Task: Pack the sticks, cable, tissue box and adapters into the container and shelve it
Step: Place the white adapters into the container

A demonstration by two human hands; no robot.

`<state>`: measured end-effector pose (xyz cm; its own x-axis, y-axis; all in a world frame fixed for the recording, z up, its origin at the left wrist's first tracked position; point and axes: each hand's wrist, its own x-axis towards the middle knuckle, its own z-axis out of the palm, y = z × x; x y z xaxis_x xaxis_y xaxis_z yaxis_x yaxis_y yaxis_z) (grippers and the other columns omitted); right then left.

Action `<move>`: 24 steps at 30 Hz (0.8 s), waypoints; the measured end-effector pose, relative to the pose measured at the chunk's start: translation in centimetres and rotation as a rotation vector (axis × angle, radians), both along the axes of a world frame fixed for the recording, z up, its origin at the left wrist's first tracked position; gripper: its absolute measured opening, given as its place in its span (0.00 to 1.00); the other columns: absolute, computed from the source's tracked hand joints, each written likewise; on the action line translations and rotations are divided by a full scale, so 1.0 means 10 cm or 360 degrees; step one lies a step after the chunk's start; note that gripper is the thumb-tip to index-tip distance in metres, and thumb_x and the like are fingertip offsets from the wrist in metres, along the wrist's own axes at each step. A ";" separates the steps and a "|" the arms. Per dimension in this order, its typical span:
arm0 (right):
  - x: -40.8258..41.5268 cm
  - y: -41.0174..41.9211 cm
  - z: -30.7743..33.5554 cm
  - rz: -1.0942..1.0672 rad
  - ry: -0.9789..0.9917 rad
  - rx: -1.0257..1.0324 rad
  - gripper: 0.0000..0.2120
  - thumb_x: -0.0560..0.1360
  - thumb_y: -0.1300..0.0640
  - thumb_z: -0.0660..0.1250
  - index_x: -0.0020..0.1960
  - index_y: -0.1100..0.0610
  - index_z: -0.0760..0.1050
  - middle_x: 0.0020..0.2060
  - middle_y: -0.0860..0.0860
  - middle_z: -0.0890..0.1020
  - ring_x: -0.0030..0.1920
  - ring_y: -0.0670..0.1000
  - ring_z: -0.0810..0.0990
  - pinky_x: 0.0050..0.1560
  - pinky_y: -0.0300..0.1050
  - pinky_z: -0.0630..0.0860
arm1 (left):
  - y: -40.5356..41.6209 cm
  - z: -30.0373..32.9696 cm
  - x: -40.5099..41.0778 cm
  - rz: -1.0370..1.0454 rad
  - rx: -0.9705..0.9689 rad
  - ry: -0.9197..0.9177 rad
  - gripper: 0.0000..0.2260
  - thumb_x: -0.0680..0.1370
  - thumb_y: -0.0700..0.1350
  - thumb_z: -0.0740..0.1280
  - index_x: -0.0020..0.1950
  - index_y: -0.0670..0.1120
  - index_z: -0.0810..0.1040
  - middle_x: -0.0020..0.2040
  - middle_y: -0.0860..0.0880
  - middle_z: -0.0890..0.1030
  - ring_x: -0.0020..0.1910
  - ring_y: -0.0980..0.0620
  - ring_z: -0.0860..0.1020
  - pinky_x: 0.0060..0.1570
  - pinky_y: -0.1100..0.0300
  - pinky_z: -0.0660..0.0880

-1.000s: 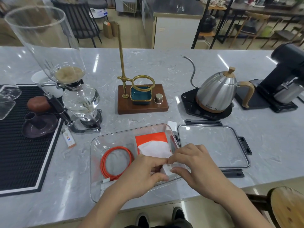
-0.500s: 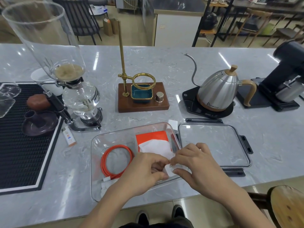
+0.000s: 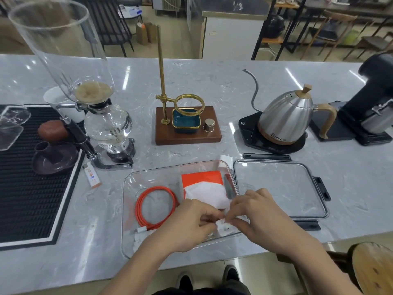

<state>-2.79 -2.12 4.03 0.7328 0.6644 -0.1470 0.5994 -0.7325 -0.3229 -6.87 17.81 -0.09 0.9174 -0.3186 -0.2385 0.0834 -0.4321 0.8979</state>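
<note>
Both hands work over the near right corner of the clear container [image 3: 127, 209], which sits at the near edge of the marble counter [image 3: 212, 81]. Left hand [image 3: 187, 226]: fingers curled, tips pinching a small white adapter [image 3: 223, 227] from the left. Right hand [image 3: 261, 216]: fingers curled, thumb and forefinger clamped on the same adapter from the right. The adapter is held low inside the container; whether it touches the floor of it cannot be told. Inside the container: orange cable [image 3: 155, 207] coiled in the left half, its white plug at the near side; orange tissue box [image 3: 202, 179] toward the far right corner, a white tissue [image 3: 207, 193] pulled up from it; a dark stick-like item [image 3: 228, 188] along the right wall, too blurred to identify. A second white adapter [image 3: 228, 159] stands on the counter just beyond the container's far right corner. Lid [image 3: 278, 188] lies flat just to the right of the container, clips outward. A small white-and-orange stick [image 3: 91, 176] lies on the counter left of the container, beside the black mat [image 3: 27, 188]. Farther back stand a siphon brewer [image 3: 102, 124], a brass dripper stand [image 3: 187, 122] and a steel kettle [image 3: 287, 118].
</note>
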 end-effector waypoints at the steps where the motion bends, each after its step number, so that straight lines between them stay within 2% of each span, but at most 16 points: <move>1: 0.00 0.00 0.00 -0.0015 0.0029 0.0011 0.09 0.79 0.46 0.62 0.51 0.40 0.81 0.47 0.39 0.81 0.48 0.44 0.72 0.53 0.43 0.62 | 0.00 0.00 0.00 -0.0010 0.0054 -0.0040 0.15 0.77 0.39 0.66 0.58 0.53 0.84 0.51 0.56 0.86 0.50 0.59 0.84 0.55 0.55 0.80; 4: 0.00 0.00 0.01 -0.0028 0.0081 -0.0002 0.10 0.79 0.47 0.62 0.53 0.39 0.81 0.49 0.39 0.80 0.50 0.44 0.73 0.55 0.42 0.64 | 0.00 0.00 0.01 0.0038 0.0190 -0.0142 0.15 0.78 0.39 0.64 0.57 0.55 0.84 0.48 0.57 0.86 0.47 0.60 0.83 0.51 0.55 0.80; 7: 0.01 -0.01 0.01 -0.0043 0.0132 0.0023 0.10 0.79 0.49 0.62 0.54 0.39 0.81 0.51 0.39 0.81 0.52 0.44 0.74 0.57 0.42 0.66 | 0.00 0.00 0.01 0.0148 0.0164 -0.0147 0.14 0.77 0.36 0.65 0.53 0.52 0.86 0.44 0.58 0.86 0.44 0.62 0.83 0.50 0.58 0.81; 10: 0.02 -0.02 0.00 -0.0049 0.0191 0.0022 0.10 0.79 0.50 0.62 0.54 0.40 0.81 0.51 0.39 0.81 0.52 0.44 0.74 0.58 0.42 0.68 | 0.00 0.02 0.00 0.0125 0.0211 -0.0151 0.14 0.77 0.37 0.65 0.52 0.51 0.86 0.37 0.66 0.81 0.42 0.67 0.81 0.46 0.67 0.78; 12: 0.02 -0.03 -0.01 -0.0070 0.0230 0.0057 0.10 0.79 0.51 0.63 0.53 0.41 0.82 0.50 0.39 0.81 0.52 0.44 0.74 0.57 0.42 0.69 | 0.00 0.05 0.00 0.0123 0.0226 -0.0159 0.14 0.76 0.36 0.65 0.51 0.51 0.86 0.35 0.67 0.79 0.41 0.67 0.80 0.43 0.71 0.75; 16: 0.02 -0.04 -0.04 -0.0129 0.0275 0.0123 0.09 0.79 0.52 0.64 0.53 0.43 0.82 0.50 0.38 0.83 0.52 0.43 0.74 0.59 0.41 0.69 | 0.01 0.08 0.01 0.0114 0.0261 -0.0147 0.17 0.74 0.34 0.62 0.47 0.51 0.87 0.34 0.64 0.80 0.40 0.63 0.81 0.43 0.67 0.78; 21: 0.05 -0.05 -0.06 -0.0125 0.0302 0.0136 0.09 0.78 0.53 0.65 0.53 0.43 0.82 0.51 0.37 0.83 0.51 0.41 0.74 0.59 0.39 0.68 | 0.01 0.11 0.01 0.0114 0.0307 -0.0153 0.18 0.73 0.32 0.60 0.46 0.50 0.87 0.32 0.65 0.78 0.38 0.61 0.81 0.39 0.69 0.75; 24: 0.06 -0.06 -0.07 -0.0099 0.0327 0.0143 0.10 0.79 0.54 0.66 0.53 0.42 0.82 0.51 0.36 0.83 0.50 0.40 0.73 0.59 0.39 0.68 | 0.01 0.12 0.02 0.0136 0.0310 -0.0150 0.18 0.73 0.32 0.60 0.44 0.49 0.87 0.31 0.63 0.79 0.37 0.58 0.81 0.38 0.67 0.76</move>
<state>-2.15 -2.68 3.35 0.7335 0.6360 -0.2396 0.4687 -0.7287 -0.4993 -6.71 17.91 1.08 0.9603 -0.1949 -0.1996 0.0467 -0.5931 0.8038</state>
